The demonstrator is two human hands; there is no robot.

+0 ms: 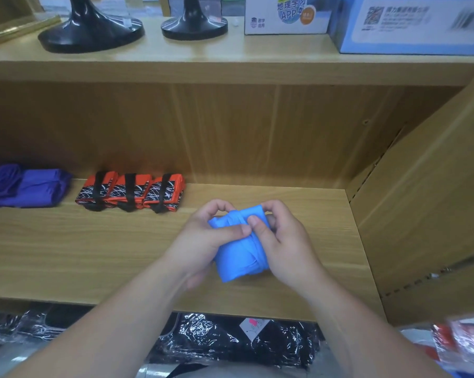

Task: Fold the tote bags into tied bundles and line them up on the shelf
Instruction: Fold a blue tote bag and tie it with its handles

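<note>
A folded blue tote bag point(238, 260) lies on the wooden shelf point(94, 255), right of the middle and nearer the front edge than the back wall. Both hands hold it. The left hand point(200, 241) has its fingers curled round the bag's far left corner and its thumb laid across the top. The right hand point(287, 241) grips the right side, its thumb pressing on the cloth just beside the left thumb.

Toward the back edge, left of the hands, three orange-and-black bundles point(132, 193) stand touching in a row, each bound by a black strap. Purple bundles point(26, 188) lie near the shelf's left end, a little apart from the orange ones. Below the front edge lie black patterned goods in clear plastic point(230, 342).
</note>
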